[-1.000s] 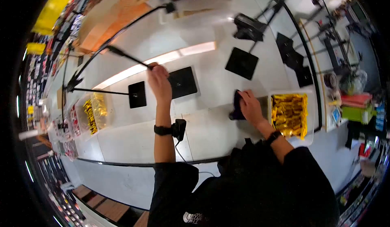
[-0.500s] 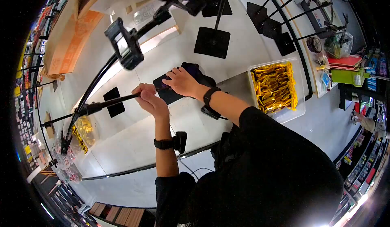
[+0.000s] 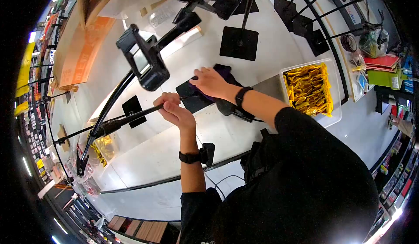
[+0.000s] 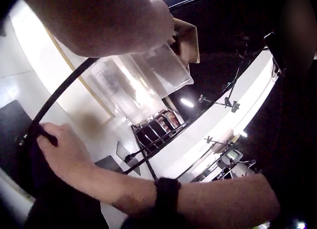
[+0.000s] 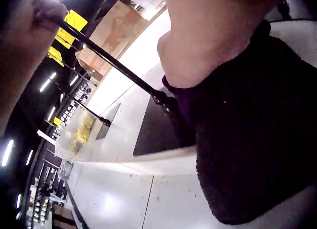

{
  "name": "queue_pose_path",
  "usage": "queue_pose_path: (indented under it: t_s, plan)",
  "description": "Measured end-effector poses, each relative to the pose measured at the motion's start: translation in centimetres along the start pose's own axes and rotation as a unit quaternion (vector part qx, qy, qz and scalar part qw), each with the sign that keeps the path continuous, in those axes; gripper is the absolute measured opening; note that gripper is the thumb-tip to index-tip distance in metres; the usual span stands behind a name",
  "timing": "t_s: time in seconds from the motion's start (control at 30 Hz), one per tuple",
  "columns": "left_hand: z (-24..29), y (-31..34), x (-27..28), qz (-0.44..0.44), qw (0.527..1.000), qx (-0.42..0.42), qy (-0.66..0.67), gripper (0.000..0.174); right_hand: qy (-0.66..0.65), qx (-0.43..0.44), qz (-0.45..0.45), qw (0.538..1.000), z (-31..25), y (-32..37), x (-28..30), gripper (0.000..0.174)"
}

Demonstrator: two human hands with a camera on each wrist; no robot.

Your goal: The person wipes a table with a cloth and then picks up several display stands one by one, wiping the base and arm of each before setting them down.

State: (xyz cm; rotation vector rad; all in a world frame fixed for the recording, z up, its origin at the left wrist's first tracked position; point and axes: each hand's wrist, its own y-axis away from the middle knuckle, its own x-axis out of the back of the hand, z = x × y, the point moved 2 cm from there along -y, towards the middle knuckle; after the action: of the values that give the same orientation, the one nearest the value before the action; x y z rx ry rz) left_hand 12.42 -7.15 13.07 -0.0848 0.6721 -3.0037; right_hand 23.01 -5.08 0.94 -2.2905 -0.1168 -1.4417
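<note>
Head view: left grip (image 3: 173, 108) curls round black rod (image 3: 131, 118); right grip (image 3: 211, 81) clutches purple cloth (image 3: 224, 71) on base (image 3: 187, 92)

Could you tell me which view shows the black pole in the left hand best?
Head view: the black pole shows lengthwise, gripped by the left hand. The right wrist view shows only its lower part; the left wrist view, a thin curve.

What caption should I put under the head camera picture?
The left hand grips a black rod while the right hand presses a purple cloth on the stand's base.
</note>
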Motion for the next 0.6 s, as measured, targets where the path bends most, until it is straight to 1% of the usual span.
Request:
queue_pose_path:
  t_s: [0.03,0.07,0.1,0.13,0.2,0.23,0.27,0.3,0.33,0.37,0.4,0.43,0.47,0.53,0.6]
  plan:
    - [-0.1,-0.1,-0.2,-0.005,1.0,-0.002,0.002,0.045,-0.026,0.04,0.006,0.999,-0.1,-1.1,-0.9,0.012]
    - [-0.2,0.0,-0.2,0.018,1.0,0.0,0.002,0.045,-0.044,0.128,0.022,0.991,-0.5,-2.2,-1.2,0.012]
    - [-0.2,0.0,-0.4,0.04,0.999,0.004,0.005,0.044,-0.045,0.184,-0.014,0.982,-0.4,-2.9,-1.4,0.011]
    - [0.0,0.0,-0.4,0.03,1.0,-0.005,-0.007,0.044,-0.046,0.236,-0.054,0.969,-0.3,-3.4,-1.2,0.011]
    - [-0.4,0.0,0.4,-0.017,0.999,-0.014,-0.045,0.044,0.043,0.371,-0.073,0.925,0.2,-3.9,-1.3,0.013]
    - [-0.1,-0.1,-0.1,0.016,0.999,-0.013,-0.031,0.045,0.068,0.383,-0.094,0.916,0.8,-3.6,-0.9,0.015]
    - [-0.1,0.0,-0.1,0.025,1.0,-0.001,-0.018,0.045,0.071,0.385,-0.099,0.915,1.2,-3.0,-0.5,0.015]
    - [-0.3,0.0,-0.1,0.027,1.0,0.002,-0.008,0.045,0.032,0.303,-0.072,0.95,1.5,-1.7,0.0,0.016]
    - [-0.5,0.1,0.1,0.031,1.0,0.005,-0.001,0.046,-0.01,0.221,-0.043,0.974,1.4,-0.3,0.5,0.017]
    - [-0.5,0.0,-0.1,0.036,0.999,0.005,-0.001,0.046,0.011,0.149,-0.05,0.988,1.1,1.2,0.9,0.02]
    - [-0.4,-0.1,-0.4,0.051,0.999,-0.013,0.002,0.044,0.029,0.103,-0.016,0.994,0.5,2.7,1.5,0.023]
    - [-0.4,0.0,-0.6,0.064,0.997,-0.03,0.004,0.043,0.033,0.058,-0.031,0.997,-0.1,4.0,1.9,0.023]
    - [-0.4,0.1,-0.6,0.064,0.998,-0.028,0.001,0.043,0.035,0.011,-0.045,0.998,-0.9,5.1,2.1,0.023]
    - [-0.6,0.1,-0.8,0.094,0.995,-0.039,-0.003,0.043,0.025,0.006,-0.036,0.999,-2.7,6.6,1.7,0.023]
    - [-0.5,0.1,-0.7,0.093,0.995,-0.036,0.007,0.042,0.016,0.002,-0.028,0.999,-2.4,6.7,1.4,0.023]
